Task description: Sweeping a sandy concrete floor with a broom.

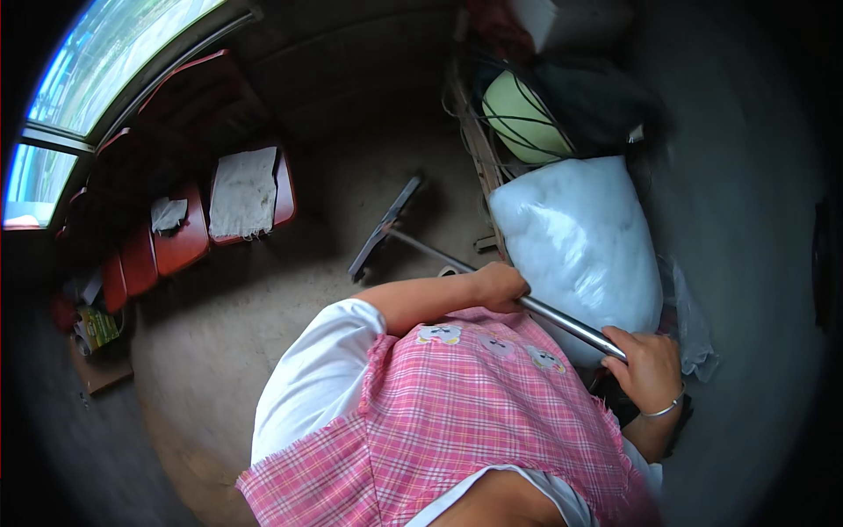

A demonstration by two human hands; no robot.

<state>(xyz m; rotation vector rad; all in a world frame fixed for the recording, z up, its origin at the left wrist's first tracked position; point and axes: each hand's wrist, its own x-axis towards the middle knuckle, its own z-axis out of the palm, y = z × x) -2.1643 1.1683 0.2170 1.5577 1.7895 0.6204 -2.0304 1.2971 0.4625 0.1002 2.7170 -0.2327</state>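
Both my hands grip the shiny metal handle (566, 321) of a long-handled tool, which looks like a floor squeegee. My left hand (502, 287) holds it about midway, in front of my pink plaid apron (474, 395). Nearer the top end, my right hand (649, 369), with a bangle at the wrist, closes around it. The handle slants down to the far left, where the narrow, straight head (385, 229) is over the concrete floor (217, 342). Whether the head touches the floor I cannot tell. Just beyond my hands stands a large plastic bag with white filling (579, 257).
Red chairs (181, 247) line the left side under a window (118, 66); a pale cloth (244, 191) lies on one. Dark cables (527, 122) cross a light green bundle (520, 118) behind the bag. A wooden rail (484, 158) runs beside them. A carton (99, 327) sits at the left.
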